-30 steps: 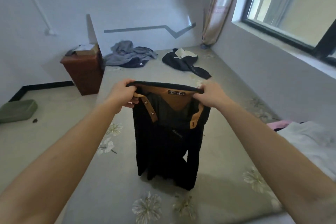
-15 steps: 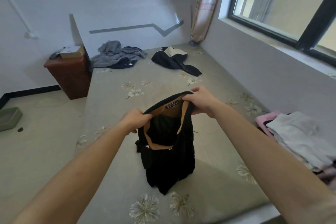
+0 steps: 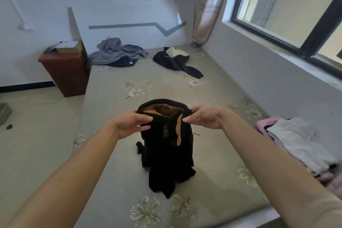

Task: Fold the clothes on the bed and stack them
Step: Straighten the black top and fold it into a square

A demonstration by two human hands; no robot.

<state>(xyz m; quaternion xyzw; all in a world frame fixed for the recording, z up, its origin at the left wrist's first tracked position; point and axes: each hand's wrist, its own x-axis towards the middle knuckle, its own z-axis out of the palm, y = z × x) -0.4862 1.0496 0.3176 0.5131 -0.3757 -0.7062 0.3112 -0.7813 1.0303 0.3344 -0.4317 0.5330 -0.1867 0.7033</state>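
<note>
A black garment with a tan collar lining [image 3: 166, 150] hangs above the bed [image 3: 212, 135], its lower end bunched on the sheet. My left hand [image 3: 129, 124] pinches the collar's left side and my right hand [image 3: 205, 119] pinches its right side, both at about the same height. A folded stack of white and pink clothes [image 3: 296, 140] lies at the bed's right edge. Farther back lie a grey heap over a dark piece [image 3: 118, 53] and a black and white garment [image 3: 175, 61].
A brown cabinet [image 3: 64, 74] with a box on top stands left of the bed's far end. The wall under the window [image 3: 277, 5] runs along the bed's right side. A green object [image 3: 4, 114] sits on the floor at far left.
I lowered the garment from a spread-out hold, then brought both hands closer together at the collar and levelled them. The cloth now bunches on the sheet.
</note>
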